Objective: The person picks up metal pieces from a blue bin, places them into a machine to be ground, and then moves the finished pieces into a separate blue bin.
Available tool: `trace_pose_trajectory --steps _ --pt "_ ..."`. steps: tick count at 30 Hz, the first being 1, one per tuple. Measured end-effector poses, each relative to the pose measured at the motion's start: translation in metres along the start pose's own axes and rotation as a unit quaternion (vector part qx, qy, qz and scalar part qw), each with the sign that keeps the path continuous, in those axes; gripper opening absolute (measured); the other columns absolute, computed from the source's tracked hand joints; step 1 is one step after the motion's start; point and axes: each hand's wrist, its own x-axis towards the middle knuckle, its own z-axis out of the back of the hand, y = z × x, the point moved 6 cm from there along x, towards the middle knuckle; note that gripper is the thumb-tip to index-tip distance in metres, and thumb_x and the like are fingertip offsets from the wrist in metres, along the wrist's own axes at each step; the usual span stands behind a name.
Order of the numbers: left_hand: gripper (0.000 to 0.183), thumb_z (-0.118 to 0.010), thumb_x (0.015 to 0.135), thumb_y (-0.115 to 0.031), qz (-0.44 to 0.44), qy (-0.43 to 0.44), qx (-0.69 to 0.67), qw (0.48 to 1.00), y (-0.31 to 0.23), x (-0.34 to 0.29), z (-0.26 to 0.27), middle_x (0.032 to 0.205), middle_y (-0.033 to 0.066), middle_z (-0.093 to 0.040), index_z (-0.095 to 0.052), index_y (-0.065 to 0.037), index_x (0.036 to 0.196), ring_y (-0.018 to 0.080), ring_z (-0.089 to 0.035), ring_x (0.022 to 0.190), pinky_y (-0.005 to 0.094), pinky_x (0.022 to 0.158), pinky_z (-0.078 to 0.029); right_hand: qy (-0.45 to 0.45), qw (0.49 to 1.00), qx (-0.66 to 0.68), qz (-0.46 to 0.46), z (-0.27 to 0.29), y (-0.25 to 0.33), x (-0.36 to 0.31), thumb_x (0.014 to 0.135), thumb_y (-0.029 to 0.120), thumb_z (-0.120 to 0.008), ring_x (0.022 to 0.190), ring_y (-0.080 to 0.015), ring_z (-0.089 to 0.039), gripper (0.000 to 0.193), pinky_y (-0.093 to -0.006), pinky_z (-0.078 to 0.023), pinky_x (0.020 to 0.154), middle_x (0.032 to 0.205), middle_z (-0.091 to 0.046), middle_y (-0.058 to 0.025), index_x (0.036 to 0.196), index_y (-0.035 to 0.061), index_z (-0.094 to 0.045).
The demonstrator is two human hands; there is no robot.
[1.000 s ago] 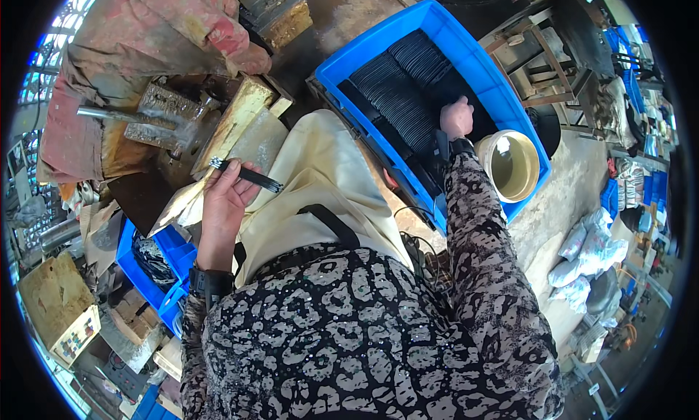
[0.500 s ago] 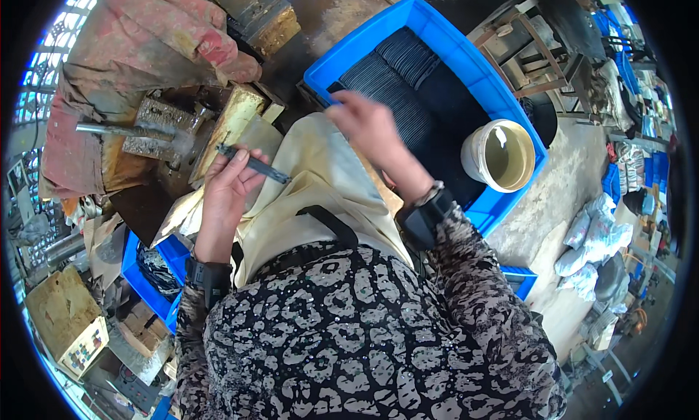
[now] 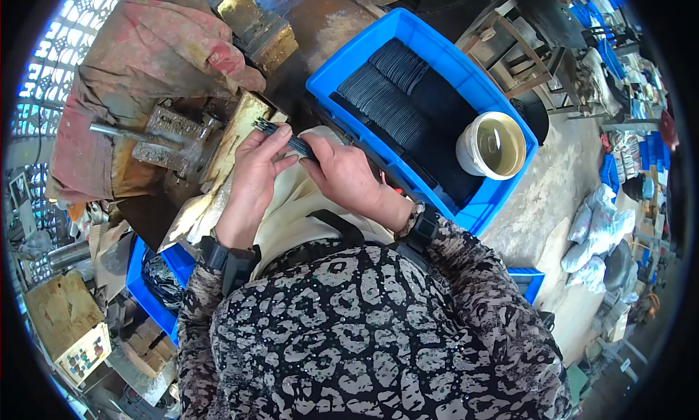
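Over my lap, a small bundle of thin dark flat strips is held between both hands. My left hand pinches it between thumb and fingers, its far ends fanning out beyond the fingertips. At the near end, my right hand is closed around the strips. What the strips are made of, I cannot tell. To the right stands a large blue crate, with rows of similar dark strips stacked inside. A white bucket holding murky liquid sits in the crate's near right corner.
Left of my hands is a wet, dirty metal machine with a rod, beside a stained red cloth. A smaller blue crate with dark pieces is at lower left. A wooden frame stands beyond the large crate.
My right hand has come from the large crate's edge leftward to my left hand and now grips the bundle too. My left hand has moved slightly right and up, and more strips show.
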Motion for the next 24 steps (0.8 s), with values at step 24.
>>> trace_pose_trajectory --steps 24 --pt "0.014 -0.064 0.091 -0.020 0.022 -0.112 -0.101 0.988 0.027 -0.023 0.093 0.108 0.0087 -0.066 -0.062 -0.010 0.100 0.0162 -0.062 0.098 0.0293 0.085 -0.049 -0.127 0.840 -0.315 -0.423 0.098 -0.280 -0.008 0.083 0.034 -0.065 0.105 -0.0395 -0.057 0.041 -0.0471 -0.050 0.084 0.114 -0.054 -0.0219 0.113 0.0075 -0.056"
